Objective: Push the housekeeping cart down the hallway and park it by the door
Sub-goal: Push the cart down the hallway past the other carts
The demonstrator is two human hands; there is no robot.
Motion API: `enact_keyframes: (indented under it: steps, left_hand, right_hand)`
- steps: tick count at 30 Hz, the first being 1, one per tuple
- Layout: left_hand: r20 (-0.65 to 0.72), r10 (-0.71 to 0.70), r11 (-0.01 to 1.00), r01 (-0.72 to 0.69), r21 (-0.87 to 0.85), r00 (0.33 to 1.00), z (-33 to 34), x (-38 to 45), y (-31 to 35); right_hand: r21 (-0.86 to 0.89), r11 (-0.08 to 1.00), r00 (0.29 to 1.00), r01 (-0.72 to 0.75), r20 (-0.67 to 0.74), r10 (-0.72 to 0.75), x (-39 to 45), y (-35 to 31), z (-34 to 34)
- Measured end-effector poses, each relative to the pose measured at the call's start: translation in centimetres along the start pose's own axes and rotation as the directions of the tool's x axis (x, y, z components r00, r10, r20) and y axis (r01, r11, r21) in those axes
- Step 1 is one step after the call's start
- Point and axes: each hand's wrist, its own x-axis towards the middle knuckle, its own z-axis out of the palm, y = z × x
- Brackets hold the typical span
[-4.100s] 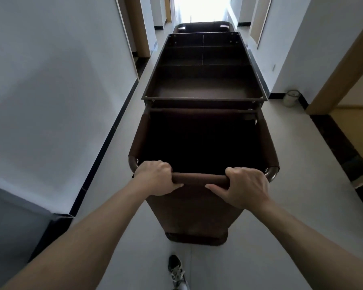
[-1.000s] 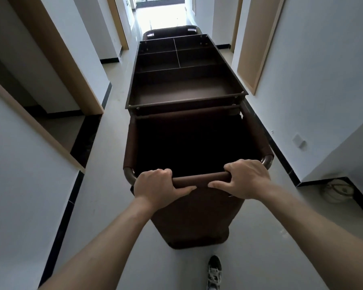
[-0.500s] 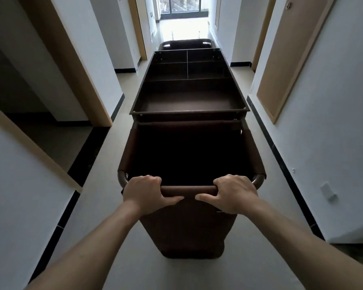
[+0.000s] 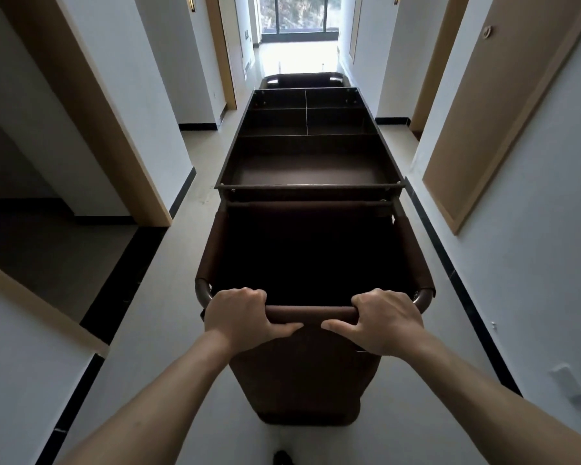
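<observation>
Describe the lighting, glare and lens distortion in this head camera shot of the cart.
Head view: the window at the hallway's end is overexposed, with glare on the floor below; the cart bag interior is near black; wide-angle distortion splays walls and door frames outward; both hands, left hand and right hand, are sharp.

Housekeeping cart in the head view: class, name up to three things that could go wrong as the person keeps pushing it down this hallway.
1. The long dark brown housekeeping cart fills much of the narrow corridor, so its front could scrape the white right wall or the tan wooden door frame on the left.
2. The left hand and right hand grip only the near brown padded handle bar, so steering the far end may be imprecise.
3. The person's dark shoe is close behind the cart base and could catch it.
</observation>
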Motion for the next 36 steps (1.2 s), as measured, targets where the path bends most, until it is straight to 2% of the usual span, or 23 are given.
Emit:
enact_keyframes:
  steps: [8,22,28,36]
  left_hand:
    - [0.016,0.029,0.999,-0.028,-0.041,0.999,3.7,12.4,-4.5]
    - [-0.037,0.080,0.996,-0.081,-0.035,0.996,9.2,33.7,-11.6]
    - [0.008,0.078,0.997,-0.078,-0.018,0.997,12.5,43.7,-14.6]
    - [0.110,0.055,0.998,-0.056,0.002,0.992,15.7,57.0,-17.8]
  right_hand:
    - [-0.025,0.999,0.996,-0.035,0.083,0.037,12.8,3.5,0.2]
    - [-0.040,0.997,0.998,-0.063,0.022,0.064,34.3,9.0,0.8]
    - [-0.036,0.998,0.998,-0.056,-0.018,0.055,44.1,12.2,1.6]
    - [-0.011,0.998,0.998,-0.065,0.000,0.065,57.5,17.1,2.5]
